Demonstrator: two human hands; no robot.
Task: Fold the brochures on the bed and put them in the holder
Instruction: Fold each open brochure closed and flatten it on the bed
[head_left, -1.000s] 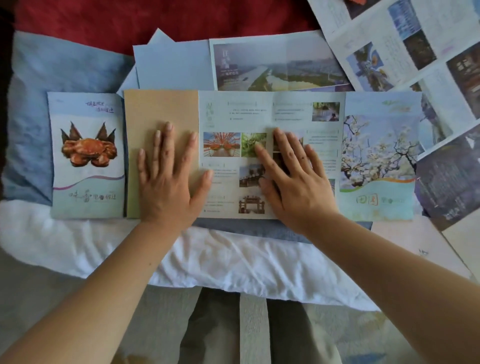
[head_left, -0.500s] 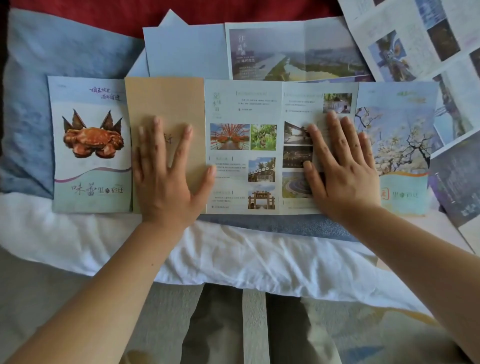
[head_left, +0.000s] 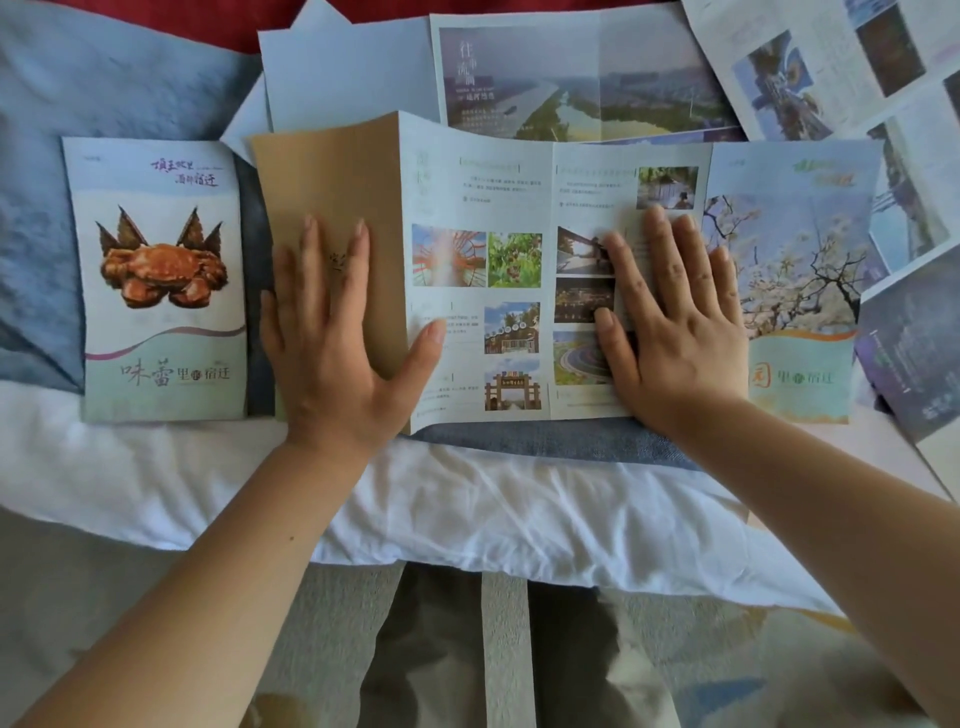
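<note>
A long brochure (head_left: 483, 208) lies spread open across the bed, with a tan panel at its left end and a blossom-tree panel at its right. My left hand (head_left: 332, 332) rests flat on the tan panel, thumb reaching onto the adjoining photo panel. Flat on the third panel, beside the blossom picture, is my right hand (head_left: 675, 322) with fingers straight. The fold between tan and photo panels bulges up a little at the top. A folded brochure with a crab picture (head_left: 161, 280) lies to the left. No holder is in view.
More unfolded brochures lie behind and to the right: a river-landscape one (head_left: 582, 78), a white page with photos (head_left: 810, 67) and a dark one (head_left: 914, 348). A blue blanket (head_left: 62, 104) and white sheet (head_left: 467, 514) cover the bed. The bed's edge and floor are below.
My right hand has slid rightward along the brochure from the middle panel to the third panel. The left hand has stayed on the tan panel, whose fold now lifts slightly.
</note>
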